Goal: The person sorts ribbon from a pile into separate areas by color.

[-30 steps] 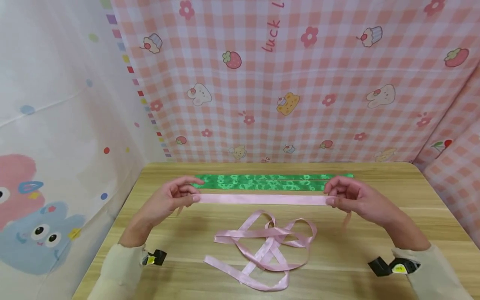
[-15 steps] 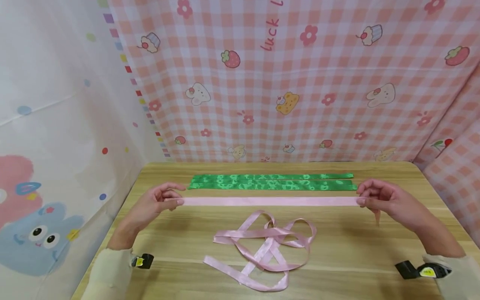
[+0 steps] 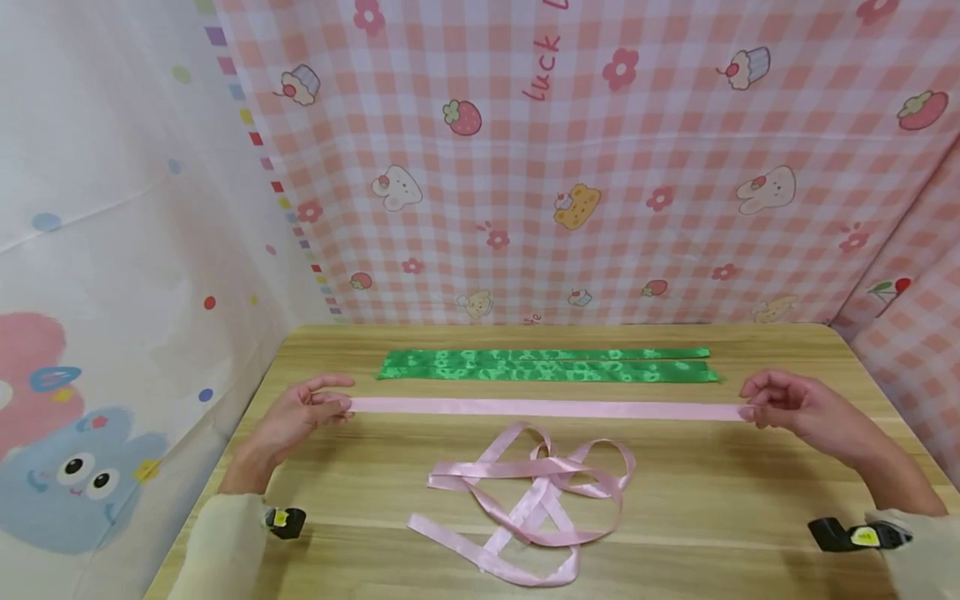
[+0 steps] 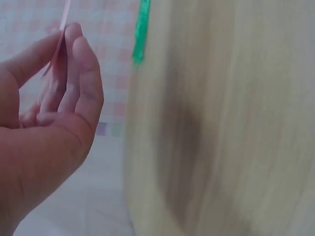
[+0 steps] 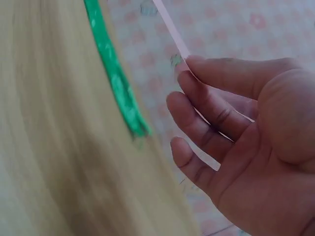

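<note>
A pale pink ribbon [image 3: 547,407] is stretched nearly straight between the two hands, above the table. My left hand [image 3: 303,415] pinches its left end between thumb and finger; in the left wrist view a short tail of the pink ribbon [image 4: 54,55] sticks out past the pinch. At the other end my right hand [image 3: 798,408] pinches the ribbon between thumb and forefinger, the remaining fingers loosely bent. Just behind lie green ribbon strips [image 3: 547,367], flat and side by side. In front of the stretched piece, a longer pink ribbon [image 3: 525,500] lies in loose overlapping loops.
The wooden table [image 3: 697,517] has its far edge against a pink checked cloth [image 3: 510,167]. A white printed cloth [image 3: 135,250] hangs along the left side. Each wrist wears a small black camera, such as the right wrist camera [image 3: 858,534].
Both hands have moved apart, the right one farther, and a longer stretch of pink ribbon now shows between them. The right hand has also come slightly nearer. Green strips and loose loops stay put.
</note>
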The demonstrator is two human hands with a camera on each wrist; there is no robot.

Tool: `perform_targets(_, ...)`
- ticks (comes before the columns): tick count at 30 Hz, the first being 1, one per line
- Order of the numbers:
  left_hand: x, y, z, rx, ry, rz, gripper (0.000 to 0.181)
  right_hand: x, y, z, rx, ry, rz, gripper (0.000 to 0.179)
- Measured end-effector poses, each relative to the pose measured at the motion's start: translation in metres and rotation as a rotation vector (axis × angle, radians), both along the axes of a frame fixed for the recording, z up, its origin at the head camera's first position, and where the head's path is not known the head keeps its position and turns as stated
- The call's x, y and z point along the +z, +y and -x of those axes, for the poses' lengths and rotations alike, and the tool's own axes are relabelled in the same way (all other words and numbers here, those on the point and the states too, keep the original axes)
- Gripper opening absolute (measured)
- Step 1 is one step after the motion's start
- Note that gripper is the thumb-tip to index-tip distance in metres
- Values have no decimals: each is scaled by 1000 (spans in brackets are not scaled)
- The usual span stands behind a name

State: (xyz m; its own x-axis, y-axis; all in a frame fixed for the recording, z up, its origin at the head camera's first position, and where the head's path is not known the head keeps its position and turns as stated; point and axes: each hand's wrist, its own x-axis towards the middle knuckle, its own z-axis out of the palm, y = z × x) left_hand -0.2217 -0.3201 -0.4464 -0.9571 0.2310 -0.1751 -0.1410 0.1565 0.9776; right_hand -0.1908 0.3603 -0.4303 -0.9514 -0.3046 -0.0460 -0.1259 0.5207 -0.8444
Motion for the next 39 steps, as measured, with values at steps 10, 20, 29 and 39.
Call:
perform_targets(10,-28,13,19,191,-102,-58,49,-46,21,15,-209,-55,98,25)
perform_targets(20,-42,26,28,337,-149,24,45,-72,14,25,-351,-32,122,25)
perform_targets(29,-48,23,26,372,-165,135,53,-81,13,20,-372,-9,53,29)
perform_targets(39,-50,21,20,347,-168,224,56,-87,16,15,-374,48,130,22)
